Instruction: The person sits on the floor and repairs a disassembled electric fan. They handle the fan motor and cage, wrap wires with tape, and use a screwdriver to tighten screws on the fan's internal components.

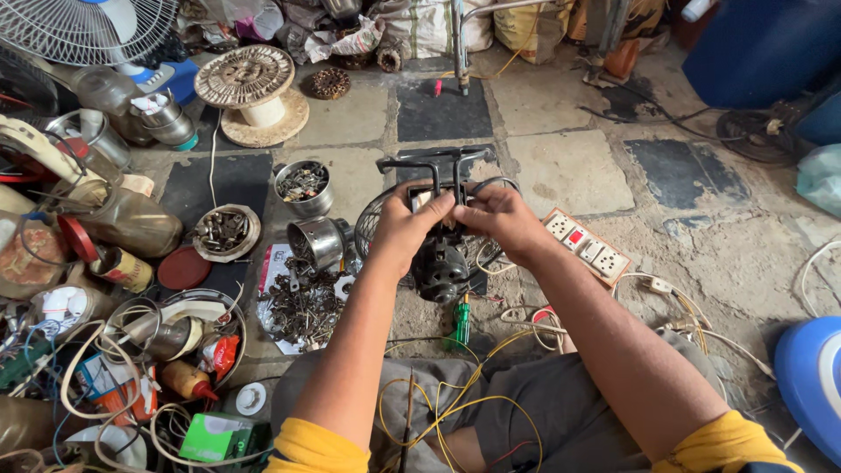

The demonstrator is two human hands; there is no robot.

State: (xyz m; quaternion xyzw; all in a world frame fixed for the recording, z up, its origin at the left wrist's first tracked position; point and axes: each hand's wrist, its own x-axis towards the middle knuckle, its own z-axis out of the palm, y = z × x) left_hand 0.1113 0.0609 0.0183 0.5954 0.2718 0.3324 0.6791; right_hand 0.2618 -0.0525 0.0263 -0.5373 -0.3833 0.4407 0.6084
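Observation:
A black fan motor [440, 267] with its black stand bracket [435, 164] sits on the stone floor in front of me, over a wire fan guard [372, 221]. My left hand [405, 229] grips the top of the motor housing from the left. My right hand [501, 221] pinches the same upper part from the right, fingertips meeting the left hand's. A black cable [487, 186] loops beside the right hand. Below the motor lies a green-handled screwdriver [461, 322], with yellow wires [455, 394] trailing over my lap.
A white switch-and-socket board [585, 247] lies right of my hands. Tins of screws [302, 186], a steel cup [317, 240] and a pile of loose metal parts [302, 302] sit left. A wooden cable spool [250, 88], table fan [83, 31], bottles and tangled wires crowd the far left.

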